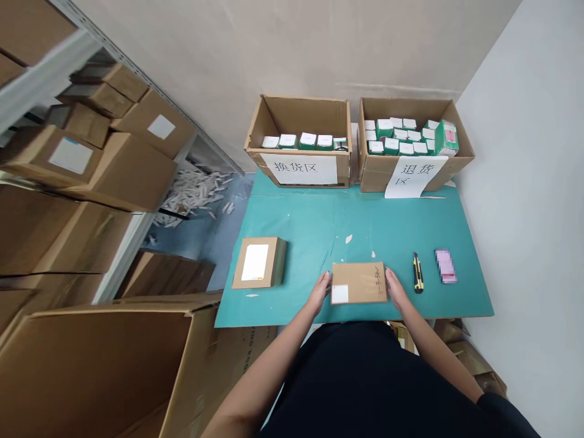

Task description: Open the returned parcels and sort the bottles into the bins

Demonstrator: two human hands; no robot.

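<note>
Two hands (320,290) (395,289) on one flat cardboard parcel (358,283)

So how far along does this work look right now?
Done: two cardboard boxes at the far edge already hold small white-and-green cartons. In hand: the left hand and right hand touch the sides of a brown parcel. Untouched: a second parcel on the green mat and a yellow utility knife.
</note>
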